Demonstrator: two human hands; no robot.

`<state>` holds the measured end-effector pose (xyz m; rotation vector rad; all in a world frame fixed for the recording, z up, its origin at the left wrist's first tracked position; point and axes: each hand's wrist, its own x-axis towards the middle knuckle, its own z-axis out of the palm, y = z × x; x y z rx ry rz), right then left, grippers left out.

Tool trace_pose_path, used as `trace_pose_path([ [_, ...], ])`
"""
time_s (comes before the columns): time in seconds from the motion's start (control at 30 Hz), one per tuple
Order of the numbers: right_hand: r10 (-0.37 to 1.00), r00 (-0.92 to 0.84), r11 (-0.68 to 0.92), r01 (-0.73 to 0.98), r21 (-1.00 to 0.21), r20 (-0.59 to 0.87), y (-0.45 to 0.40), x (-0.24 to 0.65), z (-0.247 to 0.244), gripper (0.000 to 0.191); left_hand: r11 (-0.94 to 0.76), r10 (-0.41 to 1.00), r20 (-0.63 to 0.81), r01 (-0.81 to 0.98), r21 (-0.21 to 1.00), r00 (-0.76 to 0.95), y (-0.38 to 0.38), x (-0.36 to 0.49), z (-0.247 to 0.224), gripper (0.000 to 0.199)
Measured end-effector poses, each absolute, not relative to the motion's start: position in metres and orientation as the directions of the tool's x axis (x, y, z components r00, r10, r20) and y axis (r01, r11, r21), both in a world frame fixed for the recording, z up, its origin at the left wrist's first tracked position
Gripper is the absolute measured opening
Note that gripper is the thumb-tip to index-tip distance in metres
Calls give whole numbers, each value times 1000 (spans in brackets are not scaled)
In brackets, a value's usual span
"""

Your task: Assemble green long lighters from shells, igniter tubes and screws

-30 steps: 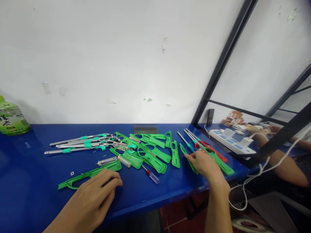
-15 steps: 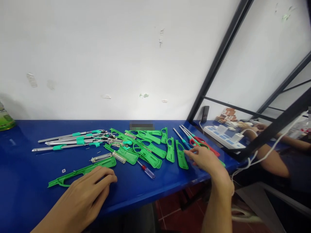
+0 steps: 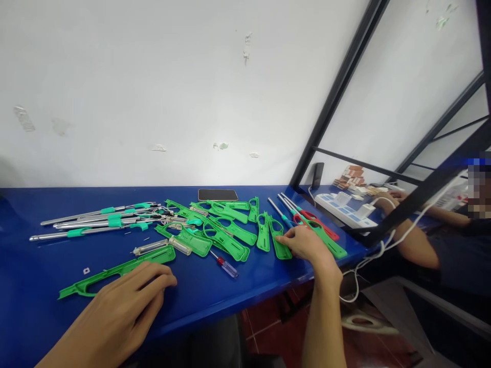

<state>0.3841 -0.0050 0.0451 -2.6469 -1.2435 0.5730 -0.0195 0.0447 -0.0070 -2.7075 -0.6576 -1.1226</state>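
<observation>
My left hand rests on the table with loosely bent fingers, slightly apart, partly covering a long green lighter shell half. It grips nothing that I can see. The fingers of my right hand are drawn together on the right edge of a short green lighter shell piece, which lies on the table. Another short green shell piece lies just left of it. Between my hands are more green shell halves, clear fuel tanks and a screwdriver with a red and clear handle.
Metal lighter tubes with teal parts and wires lie at the left. Whole lighters lie right of my right hand. A phone is near the wall. Beyond a black frame are a power strip and another person's arm.
My right hand has moved left, its fingertips now over the short shell piece, which has shifted slightly toward its neighbour. My left hand stays put. The view has turned slightly right.
</observation>
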Motion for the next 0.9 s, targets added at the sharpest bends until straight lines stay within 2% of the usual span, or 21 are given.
trace_pose_path([
  [0.23,764,587,-645,705,-294,-268,-7,380,48,37,-883,382,677,465,67,628,45,-22,-11,24],
  [0.6,782,621,-602,730,-322,-54,-8,365,61,34,-885,376,674,463,56,637,46,-23,-13,23],
  [0.73,816,573,-565,758,-327,-82,2,349,58,42,-886,373,676,461,55,635,46,-24,-13,22],
  [0.9,820,556,-569,765,-302,-137,11,334,55,37,-893,368,667,445,61,647,46,-24,-13,23],
])
